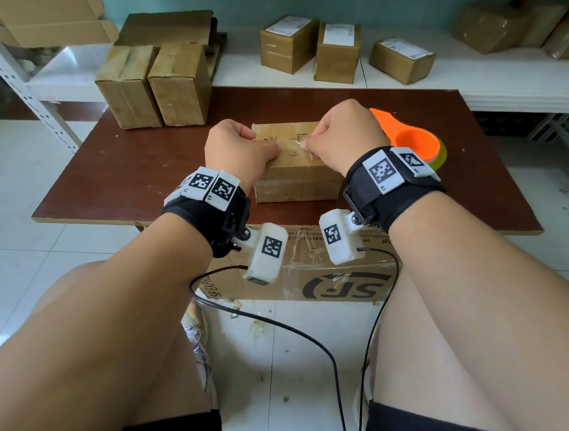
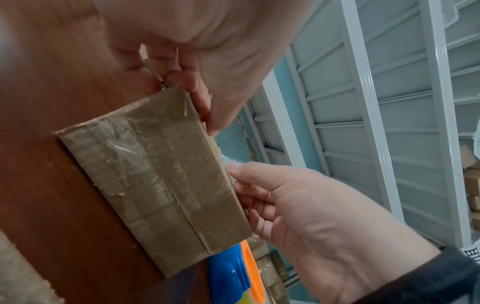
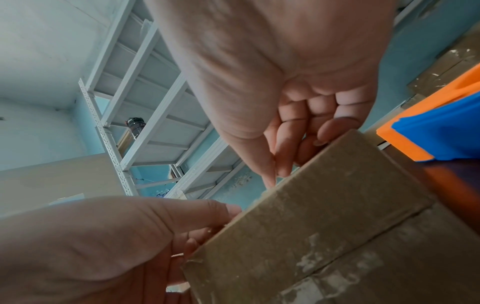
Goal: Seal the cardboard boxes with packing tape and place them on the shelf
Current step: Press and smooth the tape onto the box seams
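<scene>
A small cardboard box [image 1: 294,177] with old tape on its sides sits in the middle of the brown table [image 1: 132,172]. My left hand [image 1: 241,147] grips its left top edge; the thumb lies on the top and the fingers curl at the corner [image 2: 179,78]. My right hand [image 1: 331,138] is over the right half of the top. Its thumb and forefinger pinch a strip of clear tape [image 2: 227,163] at the box's top edge [image 3: 271,181]. The orange and blue tape dispenser [image 1: 412,139] lies just right of the box, behind my right wrist.
Two taped boxes [image 1: 153,86] stand at the table's back left. Several labelled boxes [image 1: 335,50] sit on the low white shelf [image 1: 503,85] behind. A large printed carton [image 1: 314,277] lies under the table's near edge. A white shelf upright [image 1: 14,72] rises at left.
</scene>
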`<move>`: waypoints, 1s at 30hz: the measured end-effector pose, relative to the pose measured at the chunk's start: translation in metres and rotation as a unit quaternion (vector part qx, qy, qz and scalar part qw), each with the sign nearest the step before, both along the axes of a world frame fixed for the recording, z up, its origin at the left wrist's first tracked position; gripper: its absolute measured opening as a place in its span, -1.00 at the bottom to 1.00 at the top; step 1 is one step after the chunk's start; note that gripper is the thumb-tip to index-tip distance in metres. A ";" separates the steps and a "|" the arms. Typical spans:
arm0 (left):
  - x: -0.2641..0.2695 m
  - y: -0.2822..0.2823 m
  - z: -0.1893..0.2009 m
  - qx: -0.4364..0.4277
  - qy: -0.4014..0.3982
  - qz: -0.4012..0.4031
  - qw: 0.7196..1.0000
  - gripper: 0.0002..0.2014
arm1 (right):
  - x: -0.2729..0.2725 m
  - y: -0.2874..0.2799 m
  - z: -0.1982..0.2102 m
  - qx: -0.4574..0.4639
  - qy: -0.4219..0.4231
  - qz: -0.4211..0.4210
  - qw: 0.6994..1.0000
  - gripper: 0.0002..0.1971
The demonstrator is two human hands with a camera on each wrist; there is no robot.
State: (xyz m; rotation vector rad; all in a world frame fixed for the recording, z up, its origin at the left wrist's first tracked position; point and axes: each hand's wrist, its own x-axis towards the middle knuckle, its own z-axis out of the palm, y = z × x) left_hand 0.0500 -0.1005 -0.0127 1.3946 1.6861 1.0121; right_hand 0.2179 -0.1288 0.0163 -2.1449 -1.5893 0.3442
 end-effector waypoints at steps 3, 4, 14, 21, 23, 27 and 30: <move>0.000 0.001 0.001 -0.014 0.008 0.012 1.000 -0.52 | -0.003 0.000 0.001 -0.001 -0.023 -0.013 1.000 -0.82; -0.001 0.001 0.000 -0.020 0.005 0.014 1.000 -0.50 | -0.003 0.000 0.002 -0.004 -0.030 -0.017 0.999 -0.79; 0.005 -0.009 0.009 -0.154 -0.191 0.026 0.969 -0.73 | 0.002 -0.006 0.003 -0.072 0.121 -0.047 0.989 -0.28; 0.008 -0.027 0.012 0.099 -0.257 -0.040 0.960 -0.70 | -0.009 -0.018 0.008 0.132 0.174 -0.033 0.975 -0.01; 0.009 -0.029 0.014 0.143 -0.257 -0.034 0.955 -0.78 | -0.007 -0.015 0.009 0.168 0.203 -0.040 0.964 -0.07; 0.008 -0.025 0.008 0.152 -0.230 -0.004 0.961 -0.18 | -0.012 -0.009 0.007 0.220 0.253 -0.009 0.942 -0.29; 0.006 -0.026 0.005 0.175 -0.194 0.015 0.965 -0.08 | -0.014 -0.003 0.002 0.246 0.298 0.016 0.922 -0.59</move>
